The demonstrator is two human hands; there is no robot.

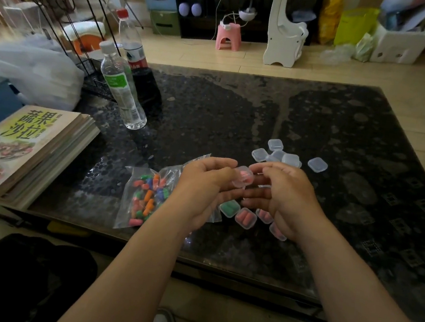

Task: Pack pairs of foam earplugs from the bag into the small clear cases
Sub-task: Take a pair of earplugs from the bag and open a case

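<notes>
A dark speckled worktop (237, 111) carries the job. At its left edge lies a stack of cookbooks (23, 151), and behind them stand two plastic water bottles (121, 85), a black wire rack (71, 22) and a crumpled white plastic bag (29, 70). None of these crowds the working area.

The clear bag of earplugs (147, 196), full of orange, green, blue and pink plugs, lies flat just left of the hands, partly hidden under the left wrist. A cluster of empty clear cases (282, 155) sits just beyond the hands, one case a little apart to the right. Filled cases (245, 216) lie below the hands: one with green plugs, the others pink, and the right hand covers part of that row.

Both hands meet above the worktop, palms turned inward. The left hand (203, 186) and the right hand (286, 195) share a grip on one small clear case (243, 177) with pink plugs inside, fingertips pinching it from either side. Its lid looks closed or nearly so, though blur makes that unsure.
</notes>
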